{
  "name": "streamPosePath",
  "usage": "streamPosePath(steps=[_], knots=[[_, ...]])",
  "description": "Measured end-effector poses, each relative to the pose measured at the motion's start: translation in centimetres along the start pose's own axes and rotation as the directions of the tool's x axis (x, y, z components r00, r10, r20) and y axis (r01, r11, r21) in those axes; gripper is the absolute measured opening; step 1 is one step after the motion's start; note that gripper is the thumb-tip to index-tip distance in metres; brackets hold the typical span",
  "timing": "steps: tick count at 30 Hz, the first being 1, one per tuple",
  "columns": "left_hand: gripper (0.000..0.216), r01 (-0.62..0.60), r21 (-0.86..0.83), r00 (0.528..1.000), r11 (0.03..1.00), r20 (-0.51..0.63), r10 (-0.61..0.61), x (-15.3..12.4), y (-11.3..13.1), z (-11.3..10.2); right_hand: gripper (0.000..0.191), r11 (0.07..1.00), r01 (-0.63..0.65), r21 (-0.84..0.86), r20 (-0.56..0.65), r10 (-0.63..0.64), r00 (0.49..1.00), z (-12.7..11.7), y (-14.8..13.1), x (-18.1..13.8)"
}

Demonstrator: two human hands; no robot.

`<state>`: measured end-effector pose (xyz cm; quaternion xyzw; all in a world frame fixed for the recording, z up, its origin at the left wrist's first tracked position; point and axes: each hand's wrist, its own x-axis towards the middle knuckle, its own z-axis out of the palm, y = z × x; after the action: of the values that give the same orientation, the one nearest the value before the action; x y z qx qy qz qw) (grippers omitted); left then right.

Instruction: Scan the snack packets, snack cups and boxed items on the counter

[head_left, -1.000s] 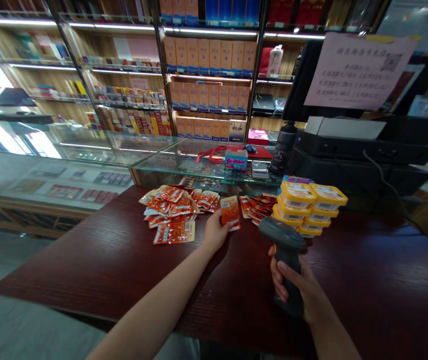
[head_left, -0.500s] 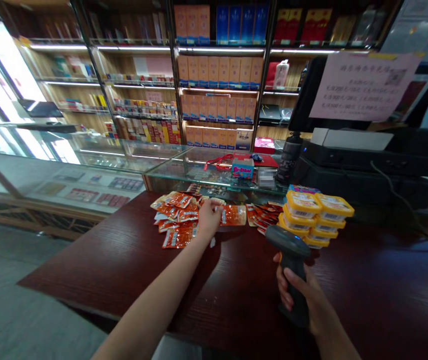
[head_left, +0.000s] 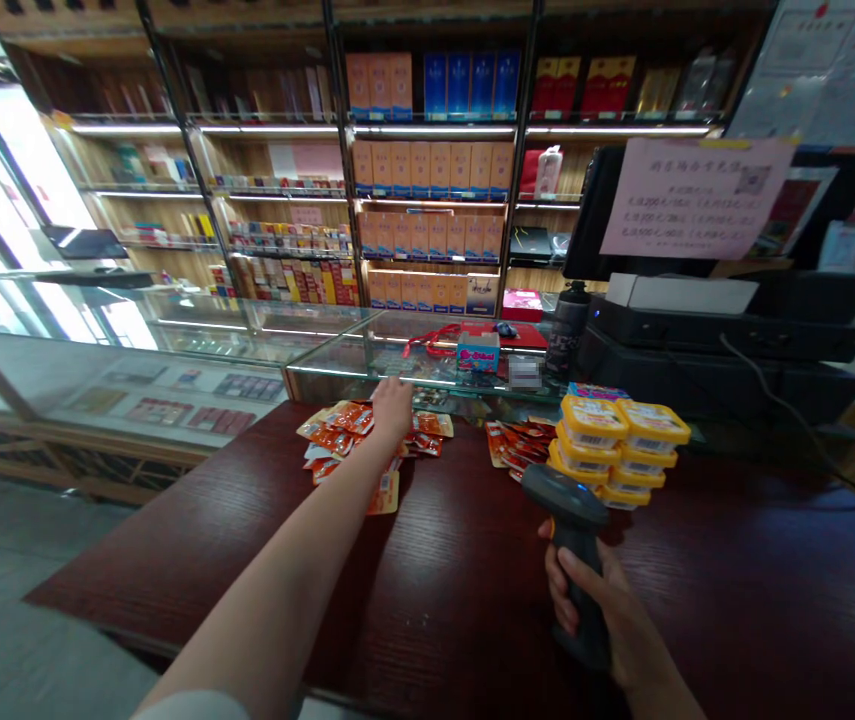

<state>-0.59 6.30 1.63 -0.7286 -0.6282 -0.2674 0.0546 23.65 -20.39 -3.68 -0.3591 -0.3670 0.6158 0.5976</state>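
My left hand (head_left: 392, 408) reaches over a loose pile of orange snack packets (head_left: 331, 437) on the dark wooden counter. Its fingers stretch away from me, slightly apart, over the pile; their undersides are hidden. An orange packet (head_left: 431, 428) with a pale end lies just right of that hand, and another packet edge (head_left: 385, 492) shows below the wrist. In my right hand (head_left: 598, 590) is a black barcode scanner (head_left: 568, 500), gripped round its handle with the head tilted toward the left. A second heap of similar packets (head_left: 521, 445) lies beyond the scanner.
Yellow-lidded tubs (head_left: 596, 415) stand stacked behind the scanner. A glass display case (head_left: 337, 340) borders the counter's far side, with a small colourful box (head_left: 478, 352) on it. At right stand a black bottle (head_left: 568, 330) and a monitor (head_left: 592, 215) bearing a pink paper sign.
My left hand has moved left, and the packet beside it now lies further left against the pile. The view has tilted up slightly. My right hand still grips the scanner.
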Motion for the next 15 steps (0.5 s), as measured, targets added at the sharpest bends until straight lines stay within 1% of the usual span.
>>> streamPosePath(steps=[1, 2, 3, 4, 5, 10, 15], knots=[[0.023, -0.097, 0.022, 0.993, 0.995, 0.065, 0.096, -0.3, 0.2, 0.1, 0.036, 1.0, -0.005, -0.001, -0.003, 0.005, 1.0, 0.0, 0.0, 0.0], [0.019, -0.178, 0.021, 0.973, 0.984, 0.152, 0.173, -0.5, 0.3, 0.2, 0.036, 1.0, -0.011, -0.004, -0.007, 0.011, 1.0, 0.0, 0.0, 0.0], [0.015, -0.225, 0.002, 0.947, 0.974, 0.237, 0.218, -0.7, 0.4, 0.4, 0.037, 1.0, -0.016, -0.009, -0.011, 0.015, 1.0, 0.0, 0.0, 0.0], [0.014, -0.243, -0.012, 0.924, 0.97, 0.301, 0.235, -0.8, 0.5, 0.6, 0.038, 1.0, -0.018, -0.013, -0.013, 0.018, 1.0, 0.0, 0.0, 0.0], [0.013, -0.239, -0.011, 0.914, 0.971, 0.334, 0.229, -0.9, 0.5, 0.9, 0.038, 1.0, -0.019, -0.015, -0.013, 0.019, 1.0, 0.0, 0.0, 0.0], [0.015, -0.171, 0.09, 0.942, 0.981, 0.308, 0.136, -0.8, 0.2, 1.7, 0.038, 1.0, -0.03, -0.006, 0.001, 0.03, 1.0, -0.1, 0.1, 0.2], [0.021, -0.157, 0.142, 0.957, 0.977, 0.267, 0.115, -1.2, 0.4, 1.5, 0.036, 1.0, -0.012, 0.014, 0.012, 0.011, 1.0, -0.1, 0.0, 0.3]])
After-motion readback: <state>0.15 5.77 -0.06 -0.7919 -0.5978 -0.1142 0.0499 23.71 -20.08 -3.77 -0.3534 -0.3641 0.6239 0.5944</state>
